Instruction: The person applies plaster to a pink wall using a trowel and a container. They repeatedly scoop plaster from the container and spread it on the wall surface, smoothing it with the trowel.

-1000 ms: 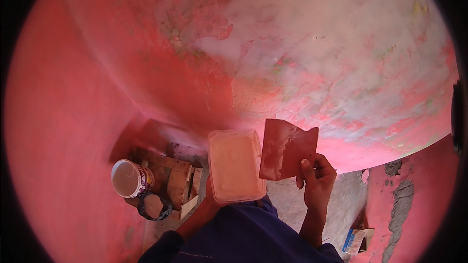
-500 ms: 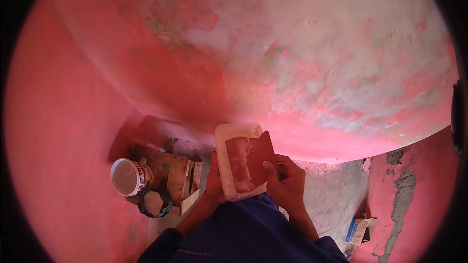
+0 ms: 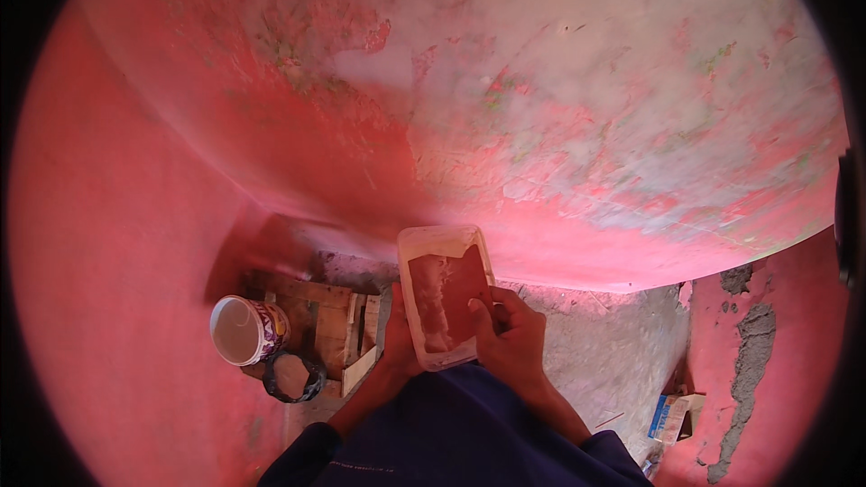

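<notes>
My left hand (image 3: 398, 343) is closed around the left side of a pale rectangular plastic tub (image 3: 444, 242), held in front of my body. In my right hand (image 3: 516, 335) is a flat, reddish-looking scraper blade (image 3: 462, 293), pinched between the thumb and fingers at its right edge. The blade lies tilted inside the tub opening, with pale paste smeared along its left part. How much paste sits underneath is hidden by the blade. Beyond the tub rises a pink wall (image 3: 577, 108) with patchy whitish filler over its upper part.
At the left, a white bucket (image 3: 236, 332) and a black-rimmed container (image 3: 291, 377) stand by a wooden crate or pallet (image 3: 332, 334). A blue and white cardboard box (image 3: 671, 418) sits on the floor (image 3: 600, 356) at lower right, beside a wall with a grey cement patch (image 3: 750, 365).
My right hand has moved left and slightly down with the scraper, bringing the blade further inside the tub. My left hand still holds the tub.
</notes>
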### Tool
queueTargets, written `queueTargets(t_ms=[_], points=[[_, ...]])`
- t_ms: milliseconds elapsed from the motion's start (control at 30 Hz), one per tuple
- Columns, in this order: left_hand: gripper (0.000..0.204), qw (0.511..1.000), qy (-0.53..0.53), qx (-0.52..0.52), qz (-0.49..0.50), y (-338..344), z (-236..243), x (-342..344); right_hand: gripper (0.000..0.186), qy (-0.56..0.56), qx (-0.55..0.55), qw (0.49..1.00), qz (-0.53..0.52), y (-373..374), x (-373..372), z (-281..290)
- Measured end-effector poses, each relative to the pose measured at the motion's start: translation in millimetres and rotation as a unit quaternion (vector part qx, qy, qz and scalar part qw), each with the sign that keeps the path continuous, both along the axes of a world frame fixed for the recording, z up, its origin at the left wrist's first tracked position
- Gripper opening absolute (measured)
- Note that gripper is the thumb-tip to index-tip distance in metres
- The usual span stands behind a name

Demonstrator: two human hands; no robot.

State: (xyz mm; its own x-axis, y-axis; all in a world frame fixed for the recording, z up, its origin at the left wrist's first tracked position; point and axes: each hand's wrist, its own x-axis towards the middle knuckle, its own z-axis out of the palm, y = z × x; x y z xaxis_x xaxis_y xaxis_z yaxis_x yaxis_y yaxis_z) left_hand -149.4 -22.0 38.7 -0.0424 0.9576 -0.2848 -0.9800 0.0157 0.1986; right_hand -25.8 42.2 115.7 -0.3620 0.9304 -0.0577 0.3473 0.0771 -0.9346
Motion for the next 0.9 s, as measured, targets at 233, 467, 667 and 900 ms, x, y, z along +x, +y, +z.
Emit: queueTargets(t_ms=[233,467,667,900], points=[[0.070,0.999,0.003,0.043,0.009,2,-6,-2,0.019,0.043,-0.016,0.999,-0.006,-1,-8,-14],[0.069,0.987,0.163,0.013,0.004,3,11,-4,0.018,0.125,-0.141,0.982,-0.017,-1,-14,-8],[0.072,0.997,0.072,0.022,0.015,5,-2,-5,0.018,0.141,-0.183,0.973,-0.006,5,-13,-4],[0.070,0.982,-0.100,0.160,-0.008,3,-5,-4,0.020,0.188,-0.265,0.945,-0.046,19,-1,-6]])
